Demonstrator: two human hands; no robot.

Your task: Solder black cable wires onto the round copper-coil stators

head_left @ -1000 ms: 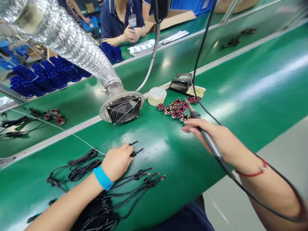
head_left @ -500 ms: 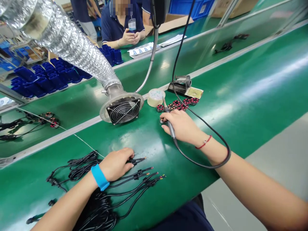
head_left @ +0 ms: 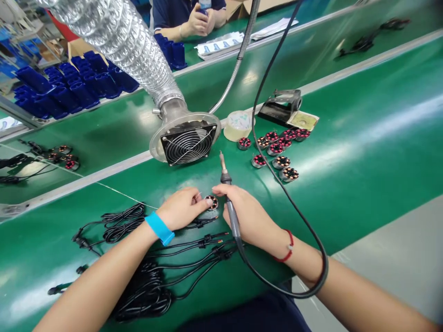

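Observation:
My right hand (head_left: 247, 214) is wrapped round a soldering iron (head_left: 232, 216), its bare tip pointing up and away from me. Just left of it, a small round motor stator (head_left: 212, 203) with copper windings lies on the green bench. My left hand (head_left: 182, 207) is closed, its thumb against the stator's edge. A thin, pale solder wire (head_left: 114, 190) runs from the left into this hand, and a short end shows by the fingers. Below the hand lie black cables (head_left: 204, 240) with bared, coloured wire ends.
A fan-fronted fume extractor (head_left: 189, 144) hangs ahead on a foil duct. Behind and right are a tape roll (head_left: 238, 129), several stators (head_left: 276, 148) and an iron stand (head_left: 280, 107). Blue plastic housings (head_left: 79, 87) stand far left. A co-worker's hands (head_left: 200, 20) hold something across the bench.
My right hand has come nearer with the soldering iron, and a stator now lies between my hands. My left hand has moved from the cable ends to that stator. The view has shifted.

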